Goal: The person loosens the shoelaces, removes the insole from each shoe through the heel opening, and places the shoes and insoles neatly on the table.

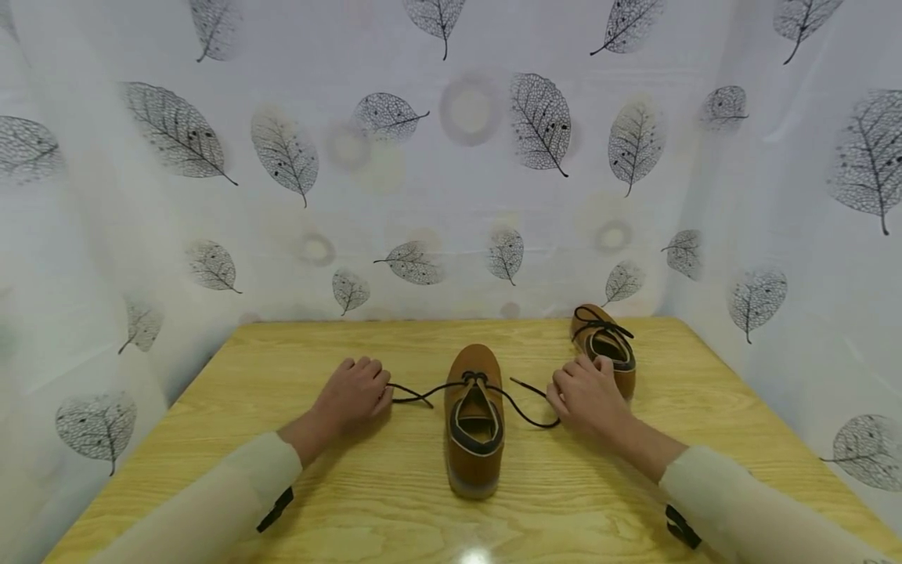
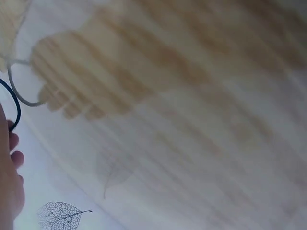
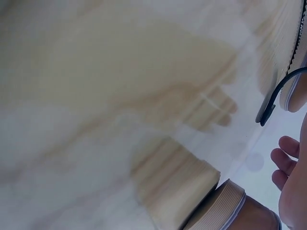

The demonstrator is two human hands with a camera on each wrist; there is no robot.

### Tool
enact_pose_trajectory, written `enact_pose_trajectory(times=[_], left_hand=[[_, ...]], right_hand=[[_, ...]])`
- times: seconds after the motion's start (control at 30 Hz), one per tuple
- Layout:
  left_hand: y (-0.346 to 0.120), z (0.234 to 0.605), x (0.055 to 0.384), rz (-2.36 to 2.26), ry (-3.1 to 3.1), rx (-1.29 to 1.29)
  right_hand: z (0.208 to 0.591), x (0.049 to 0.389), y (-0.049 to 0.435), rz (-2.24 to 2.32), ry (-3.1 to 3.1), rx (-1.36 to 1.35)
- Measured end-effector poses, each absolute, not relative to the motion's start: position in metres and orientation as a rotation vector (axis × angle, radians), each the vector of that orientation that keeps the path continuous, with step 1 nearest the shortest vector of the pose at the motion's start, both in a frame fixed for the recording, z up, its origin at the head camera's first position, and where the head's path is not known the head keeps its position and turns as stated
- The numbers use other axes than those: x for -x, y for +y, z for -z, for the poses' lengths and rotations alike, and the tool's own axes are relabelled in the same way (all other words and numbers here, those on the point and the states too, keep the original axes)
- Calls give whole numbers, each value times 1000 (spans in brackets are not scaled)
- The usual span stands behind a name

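Observation:
A brown low shoe (image 1: 474,470) with a dark collar stands mid-table, toe pointing away. Its black lace runs out to both sides from the top eyelets. On the left side, my left hand (image 1: 355,392) grips one lace end (image 1: 444,387), with a short tail sticking back out toward the shoe. On the other side, my right hand (image 1: 588,392) holds the other lace end (image 1: 524,415), whose tip also points back at the shoe. Curled fingers show at the edge of the left wrist view beside the lace (image 2: 18,112). The thumbs' exact grip is hidden.
A second brown shoe (image 1: 623,380), its lace tied in a bow, stands behind the right hand. The wooden table (image 1: 317,509) has a glossy surface. White curtains (image 1: 451,188) with leaf prints enclose the back and sides.

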State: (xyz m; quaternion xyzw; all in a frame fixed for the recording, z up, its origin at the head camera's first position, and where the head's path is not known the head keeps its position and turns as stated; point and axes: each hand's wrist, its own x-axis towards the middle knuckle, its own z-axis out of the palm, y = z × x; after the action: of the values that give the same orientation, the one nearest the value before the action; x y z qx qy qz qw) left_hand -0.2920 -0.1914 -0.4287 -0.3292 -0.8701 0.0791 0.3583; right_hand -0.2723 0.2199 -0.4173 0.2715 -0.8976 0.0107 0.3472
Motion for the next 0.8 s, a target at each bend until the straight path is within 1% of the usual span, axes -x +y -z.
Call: enact_pose_trajectory(times=[0.1, 0.27, 0.37, 0.57, 0.8], left_hand=[[-191, 430, 293, -198, -2325, 816], [-192, 430, 292, -160, -2504, 588], [-192, 428, 292, -132, -2515, 530], [-185, 427, 297, -68, -2396, 645], [-165, 426, 303, 9, -2324, 778]], right_hand=[[416, 272, 215, -61, -2311, -724], [417, 275, 206, -84, -2235, -805], [416, 275, 201, -81, -2223, -839], [415, 275, 196, -71, -2170, -947], [417, 275, 189, -88, -2109, -1081]])
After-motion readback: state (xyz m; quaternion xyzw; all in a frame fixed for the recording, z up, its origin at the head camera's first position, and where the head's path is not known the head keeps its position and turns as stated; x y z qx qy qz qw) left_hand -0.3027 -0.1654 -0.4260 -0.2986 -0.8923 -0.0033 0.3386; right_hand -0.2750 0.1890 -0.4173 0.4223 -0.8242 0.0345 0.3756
